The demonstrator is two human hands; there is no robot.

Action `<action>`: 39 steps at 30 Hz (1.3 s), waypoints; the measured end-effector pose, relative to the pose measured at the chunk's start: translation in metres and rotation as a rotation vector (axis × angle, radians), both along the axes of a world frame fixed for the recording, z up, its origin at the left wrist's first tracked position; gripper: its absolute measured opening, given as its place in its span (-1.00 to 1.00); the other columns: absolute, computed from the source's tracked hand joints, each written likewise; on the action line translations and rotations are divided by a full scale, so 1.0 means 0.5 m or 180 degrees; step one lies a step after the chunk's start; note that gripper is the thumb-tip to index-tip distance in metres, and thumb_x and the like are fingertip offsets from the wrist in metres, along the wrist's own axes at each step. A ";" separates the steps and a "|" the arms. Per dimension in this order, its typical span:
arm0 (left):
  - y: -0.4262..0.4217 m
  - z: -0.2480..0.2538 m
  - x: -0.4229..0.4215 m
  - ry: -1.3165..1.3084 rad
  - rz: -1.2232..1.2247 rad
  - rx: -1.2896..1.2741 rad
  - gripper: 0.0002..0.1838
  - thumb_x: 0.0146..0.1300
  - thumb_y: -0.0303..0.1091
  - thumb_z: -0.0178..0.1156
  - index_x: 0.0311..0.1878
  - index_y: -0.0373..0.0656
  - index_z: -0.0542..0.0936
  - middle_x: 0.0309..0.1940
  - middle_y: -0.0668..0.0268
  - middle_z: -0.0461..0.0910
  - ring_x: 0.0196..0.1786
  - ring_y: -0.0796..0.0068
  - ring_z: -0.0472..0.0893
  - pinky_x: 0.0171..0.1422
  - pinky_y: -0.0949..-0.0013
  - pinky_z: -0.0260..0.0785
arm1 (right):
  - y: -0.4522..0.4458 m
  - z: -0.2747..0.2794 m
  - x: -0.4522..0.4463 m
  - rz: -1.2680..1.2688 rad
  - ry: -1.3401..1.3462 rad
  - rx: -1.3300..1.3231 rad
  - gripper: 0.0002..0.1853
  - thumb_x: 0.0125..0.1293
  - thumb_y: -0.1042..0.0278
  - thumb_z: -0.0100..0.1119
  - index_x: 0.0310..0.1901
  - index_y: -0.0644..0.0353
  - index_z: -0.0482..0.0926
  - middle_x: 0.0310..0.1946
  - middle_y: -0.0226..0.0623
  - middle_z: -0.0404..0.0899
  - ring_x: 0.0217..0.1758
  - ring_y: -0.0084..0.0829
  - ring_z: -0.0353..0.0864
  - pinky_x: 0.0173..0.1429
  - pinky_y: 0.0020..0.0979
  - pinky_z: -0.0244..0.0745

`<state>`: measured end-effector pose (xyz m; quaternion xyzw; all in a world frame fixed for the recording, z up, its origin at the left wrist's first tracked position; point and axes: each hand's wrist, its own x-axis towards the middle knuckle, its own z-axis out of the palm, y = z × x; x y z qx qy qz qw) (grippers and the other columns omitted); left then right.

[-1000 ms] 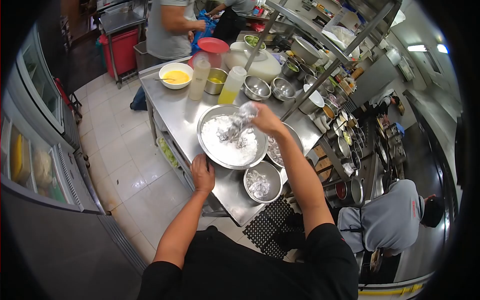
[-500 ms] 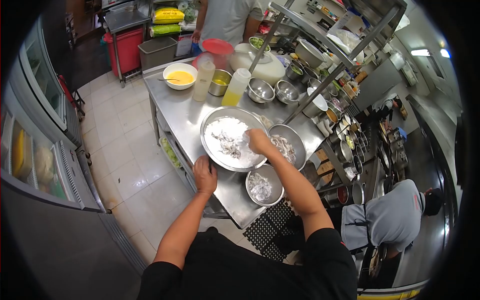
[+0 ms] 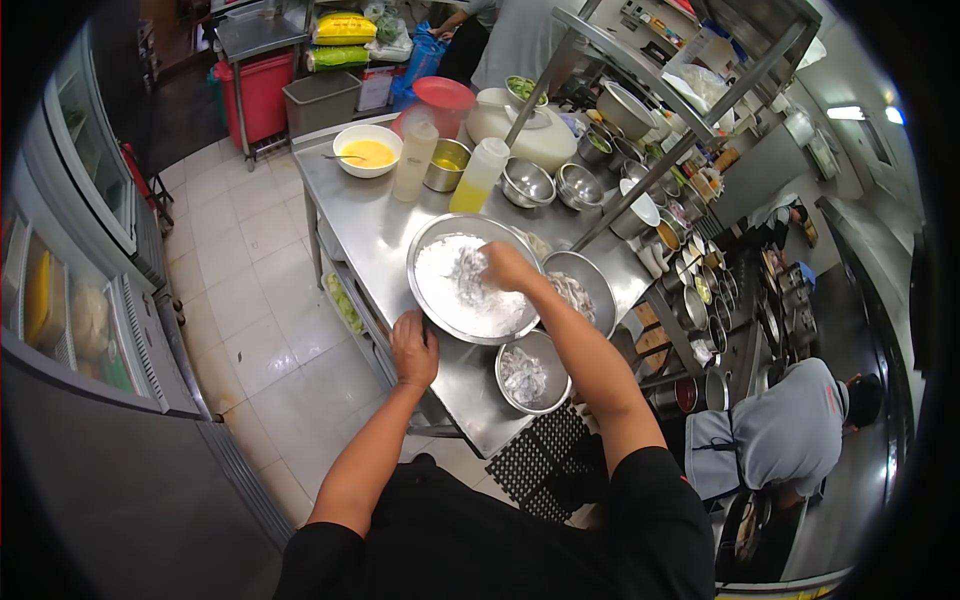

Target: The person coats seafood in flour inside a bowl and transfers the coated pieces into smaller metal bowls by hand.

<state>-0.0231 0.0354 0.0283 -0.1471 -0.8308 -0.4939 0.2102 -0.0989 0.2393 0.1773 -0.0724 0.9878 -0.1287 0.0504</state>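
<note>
A large steel mixing bowl [image 3: 415,270] of white flour [image 3: 440,262] stands on the steel table. My right hand [image 3: 508,268] is inside it, fingers bent down at some floured strips [image 3: 468,266]; its fingertips are hidden. At the bowl's near left side, by the table edge, my left hand [image 3: 412,350] has its fingers curled at the rim; the grip is partly hidden. A smaller steel bowl [image 3: 506,391] close to me holds whitish coated pieces [image 3: 523,374]. Right of the flour, another steel bowl [image 3: 602,285] holds pale strips [image 3: 572,292], partly behind my right forearm.
Behind the flour stand a white bowl of yellow liquid [image 3: 366,154], two squeeze bottles [image 3: 478,178] and a steel pot [image 3: 446,166]. Two small steel bowls [image 3: 528,182] sit farther right. A shelf post [image 3: 640,212] rises beside them. A co-worker [image 3: 785,425] bends at the right.
My right hand has moved left and up within the flour, over the floured strips. My left hand stays beside the bowl. The person at the back has shifted to the right.
</note>
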 end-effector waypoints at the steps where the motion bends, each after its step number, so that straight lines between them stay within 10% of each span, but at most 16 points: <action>1: 0.002 -0.002 -0.001 -0.0009 0.0018 0.0000 -0.57 0.08 -0.50 0.15 0.09 -0.29 0.45 0.04 0.03 0.49 0.20 0.01 0.41 0.29 0.08 0.19 | 0.007 0.020 -0.001 -0.0229 -0.0068 0.0022 -0.61 -0.07 0.49 0.26 -0.10 0.31 0.62 -0.26 0.15 0.63 -0.12 0.03 0.63 0.03 -0.17 0.51; 30: 0.001 0.005 -0.002 -0.0002 -0.0025 0.0061 -0.56 0.06 -0.53 0.15 0.08 -0.28 0.45 0.04 0.00 0.48 0.20 0.00 0.41 0.28 0.08 0.18 | 0.011 0.106 0.030 -0.0783 0.0346 -0.1768 -0.57 0.03 0.50 0.27 0.00 0.41 0.56 -0.29 -0.03 0.69 -0.29 -0.29 0.68 -0.16 -0.34 0.52; 39: -0.001 0.010 -0.002 -0.0044 0.0053 -0.0001 -0.57 0.08 -0.52 0.15 0.08 -0.26 0.46 0.04 0.05 0.50 0.21 0.04 0.41 0.28 0.08 0.18 | 0.042 -0.062 0.058 -0.0516 -0.0629 0.0687 -0.40 -0.13 0.36 0.50 0.01 0.35 0.54 -0.15 0.17 0.61 -0.01 0.04 0.60 0.05 -0.11 0.49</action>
